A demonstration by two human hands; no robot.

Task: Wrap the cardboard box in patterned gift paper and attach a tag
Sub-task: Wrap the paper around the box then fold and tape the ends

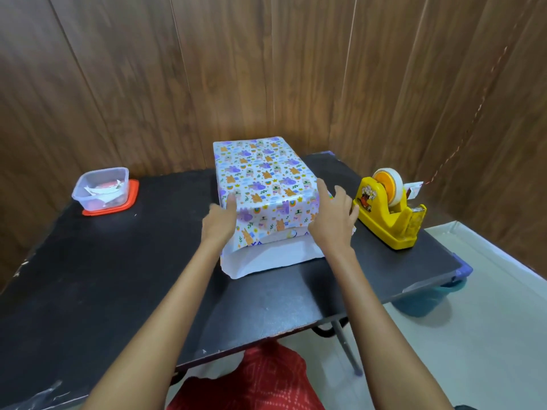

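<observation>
Behind everything stood a wall (266,69) of brown wood panels, and in front of it a black table (118,276) filled most of the view, its far edge close against the panels.

The cardboard box (260,170) sat on the table right of centre, toward the back, with its top and near end already covered in the patterned gift paper (266,214), printed with small orange and purple animals on white. At the near end the paper hung down over the box face, and a bottom flap (266,258) lay flat on the table with its plain white side up.

A yellow tape dispenser (390,217) stood just to the right of the box, near the table's right edge. Well apart on the left, a clear plastic tub (100,187) rested on a red lid (133,193), with scraps of paper and something red inside.

The left hand (220,220) lay against the near left corner of the box, fingers straight, pressing the paper to it. The right hand (333,214) pressed the near right corner in the same way, fingers spread and extended, gripping nothing.

A roll of tape (387,182) sat in the dispenser, and a small white card (414,190) on a red-and-white string lay just behind it.
</observation>
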